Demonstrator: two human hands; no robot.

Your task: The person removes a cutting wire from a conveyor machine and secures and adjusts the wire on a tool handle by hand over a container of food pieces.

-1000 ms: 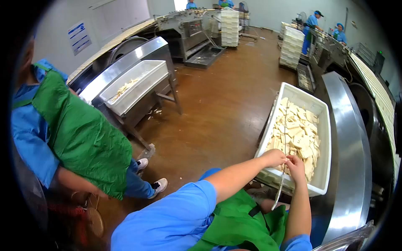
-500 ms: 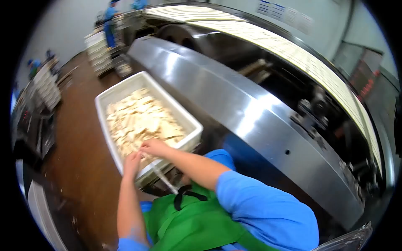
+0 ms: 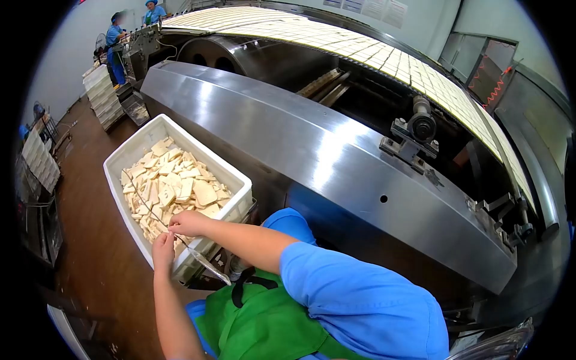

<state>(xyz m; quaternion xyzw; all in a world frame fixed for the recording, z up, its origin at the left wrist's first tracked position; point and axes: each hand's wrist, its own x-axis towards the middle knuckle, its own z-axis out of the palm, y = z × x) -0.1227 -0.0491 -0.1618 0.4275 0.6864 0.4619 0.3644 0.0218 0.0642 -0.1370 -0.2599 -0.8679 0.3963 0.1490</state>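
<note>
Both of my hands come together above the near end of a white plastic bin (image 3: 235,201), heaped with pale flat broken pieces (image 3: 180,183). A thin dark rod (image 3: 139,193) slants across the bin and passes between my fingers. Past my hands, toward my apron, lies a flat shiny strip (image 3: 207,264); whether it joins the rod I cannot tell. My left hand (image 3: 162,252) is closed, pinching at the rod from the left. The fingers of my right hand (image 3: 189,223) are also closed on the rod, just above the left ones.
A long steel machine housing (image 3: 276,129) runs beside the bin. Behind it a wide conveyor (image 3: 360,45) carries rows of pale slabs. Stacked white crates (image 3: 102,99) stand at the far left, near two people in blue (image 3: 116,45). Brown wet floor (image 3: 90,228) lies left of the bin.
The view has swung right and steadied, so the bin and hands appear further left. My hands stay together over the bin's near end. The dark rod now shows clearly.
</note>
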